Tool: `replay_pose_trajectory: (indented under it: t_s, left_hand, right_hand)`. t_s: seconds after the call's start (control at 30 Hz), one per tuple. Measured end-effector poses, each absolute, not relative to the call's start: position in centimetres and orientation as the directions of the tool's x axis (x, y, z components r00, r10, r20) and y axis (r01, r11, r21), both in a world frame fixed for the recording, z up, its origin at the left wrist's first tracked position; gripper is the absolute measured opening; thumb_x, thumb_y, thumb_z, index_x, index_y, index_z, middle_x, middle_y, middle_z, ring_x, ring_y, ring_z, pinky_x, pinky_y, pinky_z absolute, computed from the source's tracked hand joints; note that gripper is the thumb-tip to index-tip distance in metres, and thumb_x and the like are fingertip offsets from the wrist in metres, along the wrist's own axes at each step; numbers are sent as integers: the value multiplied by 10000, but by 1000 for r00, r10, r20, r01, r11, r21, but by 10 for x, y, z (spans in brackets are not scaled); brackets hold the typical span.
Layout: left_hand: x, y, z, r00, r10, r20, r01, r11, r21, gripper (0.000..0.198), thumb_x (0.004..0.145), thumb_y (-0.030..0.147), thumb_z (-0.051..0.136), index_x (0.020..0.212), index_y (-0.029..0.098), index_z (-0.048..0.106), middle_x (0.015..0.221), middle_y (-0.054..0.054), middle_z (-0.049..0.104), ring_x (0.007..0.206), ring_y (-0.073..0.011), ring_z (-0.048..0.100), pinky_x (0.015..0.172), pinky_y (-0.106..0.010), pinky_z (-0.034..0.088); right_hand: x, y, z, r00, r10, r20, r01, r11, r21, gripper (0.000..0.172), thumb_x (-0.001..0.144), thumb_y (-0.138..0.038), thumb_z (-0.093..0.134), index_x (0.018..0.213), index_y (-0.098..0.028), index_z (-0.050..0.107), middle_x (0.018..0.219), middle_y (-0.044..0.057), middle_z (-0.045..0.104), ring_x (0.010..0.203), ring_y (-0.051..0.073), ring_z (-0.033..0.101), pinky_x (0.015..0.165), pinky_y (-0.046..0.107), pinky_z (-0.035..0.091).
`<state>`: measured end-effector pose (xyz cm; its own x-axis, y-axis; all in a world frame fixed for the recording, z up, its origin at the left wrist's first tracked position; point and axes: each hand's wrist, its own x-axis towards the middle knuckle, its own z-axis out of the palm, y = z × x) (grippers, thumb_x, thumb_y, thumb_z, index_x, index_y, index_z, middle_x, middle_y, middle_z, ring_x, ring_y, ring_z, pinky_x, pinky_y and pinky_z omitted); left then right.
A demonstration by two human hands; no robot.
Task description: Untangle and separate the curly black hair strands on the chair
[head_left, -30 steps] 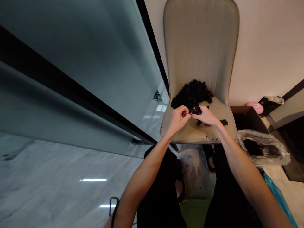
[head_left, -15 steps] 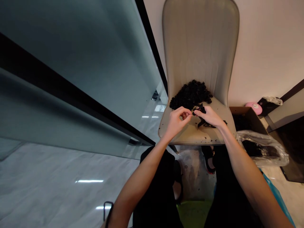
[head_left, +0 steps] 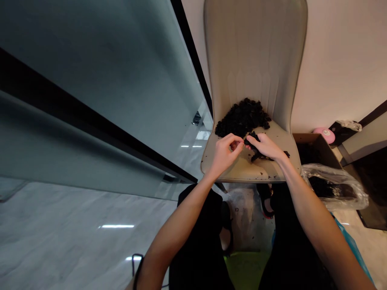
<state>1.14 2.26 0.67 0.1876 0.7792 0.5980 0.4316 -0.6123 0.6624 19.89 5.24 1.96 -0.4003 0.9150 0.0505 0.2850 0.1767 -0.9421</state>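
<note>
A beige chair (head_left: 255,60) stands in front of me with a heap of small black pieces (head_left: 242,117) on its seat. Both hands work over the seat, just in front of the heap. My left hand (head_left: 225,155) is curled into a pinch, its fingertips closed on a small black piece that is hard to make out. My right hand (head_left: 264,147) is closed on a clump of the black pieces (head_left: 252,141). The fingertips of the two hands almost touch. Loose black bits lie scattered on the seat's front edge.
A glass panel with a dark frame (head_left: 99,117) runs along the left. At the right sit a cardboard box (head_left: 314,147), a clear plastic bag with dark contents (head_left: 332,187) and a pink object (head_left: 324,135). My dark-clothed legs fill the bottom; a marble floor lies at lower left.
The hands stay at the same spot on the seat, with small finger movements; the left fingertips have drawn slightly closer to the right hand's clump. The view shifted a little.
</note>
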Motion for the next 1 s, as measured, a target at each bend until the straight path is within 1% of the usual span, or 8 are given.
replay_pose_trajectory:
  t_s: [0.13, 0.33, 0.47, 0.6, 0.73, 0.87, 1.0]
  left_hand:
    - [12, 23, 6, 186, 777, 602, 420, -616, 666, 71, 877, 169, 620, 831, 189, 670, 790, 4, 654, 670, -114, 563, 648, -259, 437]
    - [13, 22, 6, 183, 776, 604, 429, -616, 661, 37, 857, 161, 648, 850, 190, 671, 782, 13, 627, 644, -104, 551, 646, -261, 435]
    - [13, 24, 4, 189, 779, 598, 448, -610, 653, 28, 846, 165, 662, 844, 192, 656, 788, 11, 623, 649, -106, 550, 644, -259, 443]
    - [14, 27, 0, 162, 775, 610, 391, -618, 681, 75, 835, 151, 656, 875, 196, 612, 844, -2, 622, 762, -130, 589, 716, -271, 487]
    - [17, 27, -2, 144, 759, 635, 355, -638, 683, 136, 825, 123, 640, 898, 203, 557, 888, -10, 587, 810, -136, 572, 741, -276, 493]
    - [18, 25, -1, 166, 758, 630, 353, -642, 680, 158, 824, 100, 615, 913, 208, 542, 909, -14, 573, 812, -138, 560, 747, -284, 490]
    - [17, 25, 0, 182, 755, 630, 350, -648, 676, 194, 811, 80, 602, 934, 215, 537, 919, -15, 561, 818, -144, 556, 749, -291, 487]
  right_hand:
    - [197, 52, 21, -388, 920, 57, 308, 188, -932, 478, 928, -583, 555, 755, -152, 668, 765, 64, 703, 737, 170, 614, 765, 312, 480]
    - [195, 56, 17, -347, 938, -1, 363, 133, -922, 512, 935, -601, 529, 730, -147, 650, 647, 39, 635, 636, 153, 563, 669, 299, 451]
    - [192, 57, 15, -324, 946, 21, 373, 148, -916, 487, 944, -571, 528, 723, -152, 640, 631, 32, 621, 623, 149, 546, 644, 295, 434]
    - [188, 57, 13, -311, 949, 55, 384, 179, -906, 464, 954, -535, 521, 700, -162, 631, 641, 34, 623, 635, 152, 543, 645, 298, 425]
    - [184, 58, 10, -287, 954, 81, 416, 200, -887, 429, 953, -498, 517, 694, -168, 612, 653, 36, 618, 658, 160, 542, 636, 297, 401]
    - [182, 61, 5, -269, 955, 121, 465, 239, -852, 426, 940, -503, 524, 671, -178, 579, 639, 15, 551, 673, 158, 511, 619, 290, 359]
    - [182, 62, 1, -273, 955, 118, 465, 239, -853, 478, 924, -575, 540, 634, -196, 524, 605, -7, 461, 640, 143, 447, 590, 285, 315]
